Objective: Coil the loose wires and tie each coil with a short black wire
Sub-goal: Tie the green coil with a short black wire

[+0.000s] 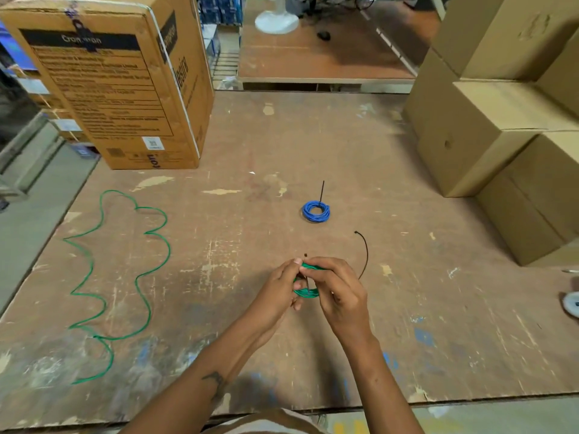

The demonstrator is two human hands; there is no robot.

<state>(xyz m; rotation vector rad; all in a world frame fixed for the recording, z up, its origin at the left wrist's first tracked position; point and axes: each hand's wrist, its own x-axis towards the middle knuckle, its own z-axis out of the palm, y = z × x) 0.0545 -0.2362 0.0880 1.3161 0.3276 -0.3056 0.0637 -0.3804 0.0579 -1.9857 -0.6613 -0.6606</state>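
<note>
On the worktable, the loose wire sprawls along the left side, well apart from the rest. Near the middle lies a tied coil, and in front of it both hands, the left hand and right hand, meet around another coil. A short wire lies just right of them. A printed carton stands at the back left, stacked boxes on the right.

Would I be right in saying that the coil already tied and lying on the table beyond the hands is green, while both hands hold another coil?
Not quite: the head view shows the tied coil is blue. Both the left hand and right hand hold the green coil.
</note>
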